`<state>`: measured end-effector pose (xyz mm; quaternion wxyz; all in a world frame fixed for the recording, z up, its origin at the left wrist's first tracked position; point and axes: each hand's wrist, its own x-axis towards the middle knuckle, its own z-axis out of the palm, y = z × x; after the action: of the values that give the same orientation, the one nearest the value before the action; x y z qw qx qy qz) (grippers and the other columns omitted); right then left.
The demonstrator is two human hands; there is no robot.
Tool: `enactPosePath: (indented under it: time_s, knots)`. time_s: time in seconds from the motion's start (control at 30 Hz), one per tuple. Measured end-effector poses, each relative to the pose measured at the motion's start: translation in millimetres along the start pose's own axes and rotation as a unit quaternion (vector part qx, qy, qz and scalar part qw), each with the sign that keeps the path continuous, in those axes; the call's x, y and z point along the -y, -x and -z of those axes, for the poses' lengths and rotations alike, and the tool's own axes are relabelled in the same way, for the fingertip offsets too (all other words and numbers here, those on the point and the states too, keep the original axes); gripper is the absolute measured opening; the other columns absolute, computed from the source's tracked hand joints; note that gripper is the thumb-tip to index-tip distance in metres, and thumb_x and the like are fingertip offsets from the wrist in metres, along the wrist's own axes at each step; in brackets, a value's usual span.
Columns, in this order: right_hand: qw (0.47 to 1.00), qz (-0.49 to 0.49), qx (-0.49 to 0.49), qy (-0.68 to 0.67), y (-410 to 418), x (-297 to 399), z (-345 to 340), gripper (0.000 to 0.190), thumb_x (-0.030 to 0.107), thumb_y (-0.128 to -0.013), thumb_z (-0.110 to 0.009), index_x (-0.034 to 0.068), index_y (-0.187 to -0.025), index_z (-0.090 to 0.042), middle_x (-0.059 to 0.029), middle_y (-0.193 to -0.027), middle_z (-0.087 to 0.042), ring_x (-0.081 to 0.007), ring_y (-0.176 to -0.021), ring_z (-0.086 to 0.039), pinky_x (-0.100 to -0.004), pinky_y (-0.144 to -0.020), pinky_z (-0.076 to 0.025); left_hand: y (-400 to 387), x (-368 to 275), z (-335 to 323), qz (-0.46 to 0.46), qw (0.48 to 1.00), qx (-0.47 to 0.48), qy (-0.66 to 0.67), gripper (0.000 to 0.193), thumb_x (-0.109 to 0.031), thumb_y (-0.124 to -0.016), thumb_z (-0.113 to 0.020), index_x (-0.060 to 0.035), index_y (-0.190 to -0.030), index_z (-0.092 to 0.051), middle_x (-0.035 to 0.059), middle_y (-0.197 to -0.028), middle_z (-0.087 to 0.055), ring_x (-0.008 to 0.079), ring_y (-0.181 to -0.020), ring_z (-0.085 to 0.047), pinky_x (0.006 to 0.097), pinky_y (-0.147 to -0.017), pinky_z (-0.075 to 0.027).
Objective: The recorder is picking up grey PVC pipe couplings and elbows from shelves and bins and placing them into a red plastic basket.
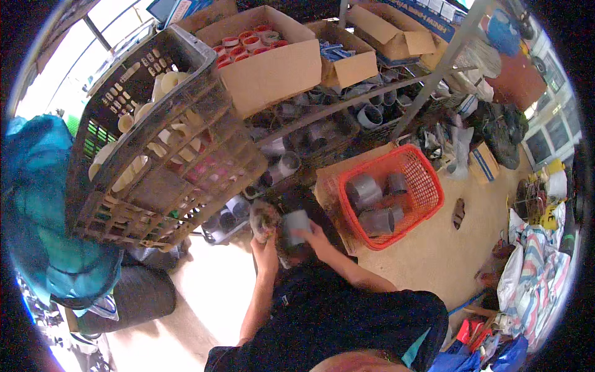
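In front of my dark shirt, my right hand grips a grey plastic pipe fitting by its right side. My left hand holds a crumpled, dirty rag just to the left of the fitting. Whether the rag touches the fitting cannot be made out. To the right of my hands, a red plastic basket contains several grey pipe fittings. A flattened piece of cardboard shows beside the basket's left side.
A large dark plastic crate with cream-coloured fittings leans at the left. Behind it, a metal rack carries cardboard boxes and more grey fittings. A sandal lies on the floor; striped sacks lie at the right.
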<state>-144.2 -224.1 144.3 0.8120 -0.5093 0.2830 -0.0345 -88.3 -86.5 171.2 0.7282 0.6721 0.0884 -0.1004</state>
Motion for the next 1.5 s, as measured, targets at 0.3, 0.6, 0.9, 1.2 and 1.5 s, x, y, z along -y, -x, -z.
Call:
enactPosePath:
  time_s: [0.3,0.6,0.9,1.2,1.5]
  knots:
    - [0.986,0.133,-0.066,-0.077,-23,4,-14,0.046,0.02,-0.086,-0.061,-0.001,-0.123,-0.044,-0.01,-0.111,-0.058,-0.0161,-0.101,-0.054,-0.0299,-0.088,-0.044,26,-41,-41,-0.344,0.907,0.131,-0.205,0.03,-0.022,-0.092,-0.048,0.0008,-0.109,-0.057,0.0244,-0.113,-0.056,0.0302,-0.111,-0.053,0.0357,-0.091,-0.041]
    - [0.985,0.122,-0.115,0.032,0,19,-15,0.054,0.028,-0.08,-0.068,0.001,-0.122,-0.048,-0.0076,-0.109,-0.057,-0.0151,-0.104,-0.051,-0.0305,-0.088,-0.042,-26,7,-24,-0.095,0.968,0.162,-0.167,0.036,-0.022,-0.094,-0.046,0.0051,-0.117,-0.052,0.0262,-0.099,-0.061,0.0221,-0.092,-0.062,0.0354,-0.074,-0.047]
    - [0.921,-0.013,-0.046,-0.386,-22,58,10,0.054,0.052,-0.086,-0.047,0.012,-0.122,-0.049,-0.005,-0.115,-0.055,-0.0237,-0.104,-0.052,-0.0424,-0.087,-0.041,-24,28,-9,-0.247,0.865,0.191,-0.393,0.074,-0.038,-0.077,-0.068,0.0082,-0.128,-0.039,0.0314,-0.117,-0.049,0.0444,-0.101,-0.055,0.0445,-0.082,-0.046]
    - [0.99,0.129,-0.005,0.06,-25,-15,14,0.056,0.048,-0.093,-0.041,0.006,-0.129,-0.044,-0.004,-0.125,-0.049,-0.0184,-0.118,-0.043,-0.0321,-0.101,-0.029,-26,26,-10,-0.051,0.98,0.166,-0.095,0.028,-0.009,-0.088,-0.049,0.0041,-0.113,-0.053,0.0108,-0.099,-0.062,0.021,-0.088,-0.059,0.0302,-0.077,-0.046]
    - [0.976,-0.059,0.136,-0.159,-10,-35,18,0.045,0.04,-0.097,-0.029,0.01,-0.128,-0.043,-0.0061,-0.129,-0.047,-0.0214,-0.119,-0.043,-0.0361,-0.102,-0.033,-26,32,-28,-0.016,0.944,0.235,-0.23,0.038,-0.004,-0.083,-0.053,0.0038,-0.12,-0.047,0.0189,-0.118,-0.053,0.0225,-0.11,-0.048,0.0331,-0.091,-0.038]
